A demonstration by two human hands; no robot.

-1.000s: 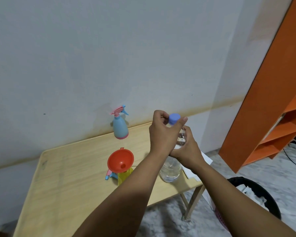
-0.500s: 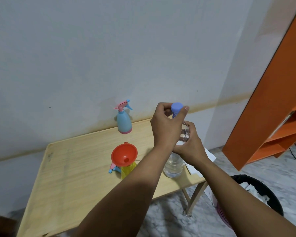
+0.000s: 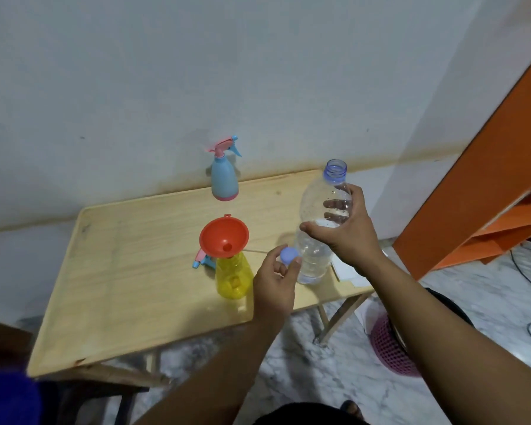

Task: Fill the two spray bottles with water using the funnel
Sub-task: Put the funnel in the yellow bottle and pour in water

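Right hand (image 3: pixel 348 237) grip wraps the uncapped water bottle (image 3: pixel 319 228), tilted above the tabletop (image 3: pixel 129 271). Left hand (image 3: pixel 275 286) pinches the blue cap (image 3: pixel 288 255). Orange funnel (image 3: pixel 224 237) sits in the yellow spray bottle (image 3: pixel 233 277); blue spray bottle (image 3: pixel 224 179) stands near the wall.

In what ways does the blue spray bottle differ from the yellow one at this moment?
The blue spray bottle wears its pink trigger head; the yellow spray bottle is open, with the orange funnel in its neck. Blue stands by the wall, yellow nearer the table's front. Both stand upright.
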